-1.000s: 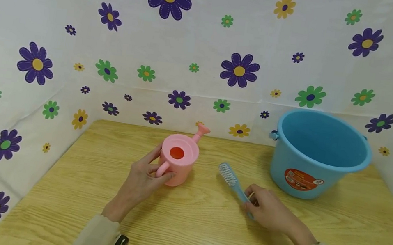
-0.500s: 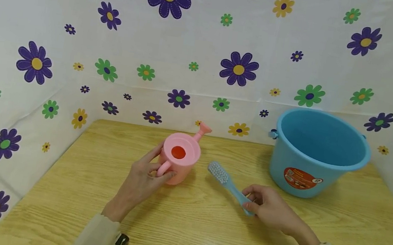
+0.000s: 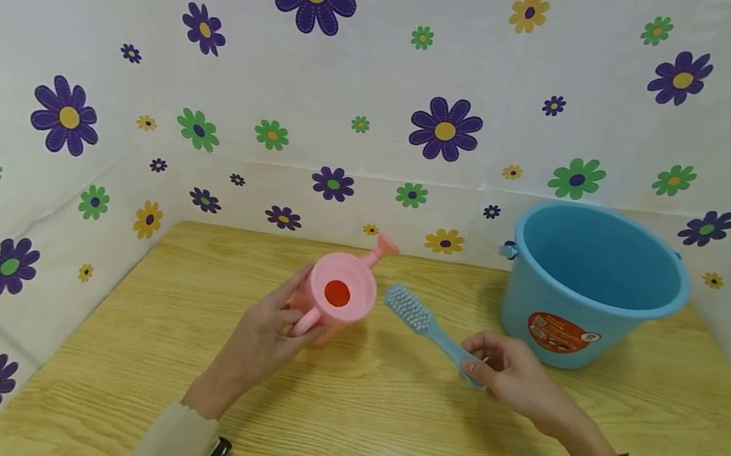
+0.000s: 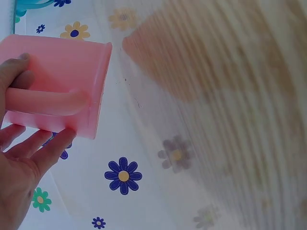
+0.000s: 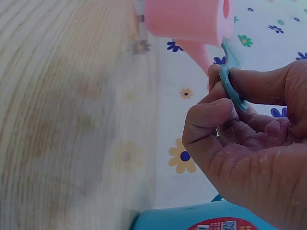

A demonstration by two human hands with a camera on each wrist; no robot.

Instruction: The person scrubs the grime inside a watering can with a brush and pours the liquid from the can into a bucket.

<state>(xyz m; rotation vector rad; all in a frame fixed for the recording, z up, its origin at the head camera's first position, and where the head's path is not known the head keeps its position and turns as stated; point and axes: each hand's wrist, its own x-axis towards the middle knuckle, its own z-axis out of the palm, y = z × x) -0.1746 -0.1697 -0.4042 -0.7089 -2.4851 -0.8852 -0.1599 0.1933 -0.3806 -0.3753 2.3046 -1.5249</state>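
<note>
A pink watering can [image 3: 354, 276] with a red opening in its top is in my left hand [image 3: 264, 338]. In the left wrist view, the thumb lies on the can's wall [image 4: 62, 62] by its handle, and the other fingers reach round the opposite side. The can tilts a little toward me, its spout pointing away to the right. My right hand [image 3: 519, 375] pinches the handle end of a light blue brush [image 3: 413, 310] between thumb and fingers. White-tipped bristles face up, and the brush head is just right of the can, apart from it.
A large light blue bucket [image 3: 563, 308] with a red label stands at the right rear of the wooden table [image 3: 339, 425], beyond my right hand. Behind and at the sides hangs a white cloth [image 3: 385, 76] printed with flowers.
The right hand has raised the brush and turned its bristles upward, with the head swinging left toward the can. The left hand has tipped the watering can toward me and slightly right.
</note>
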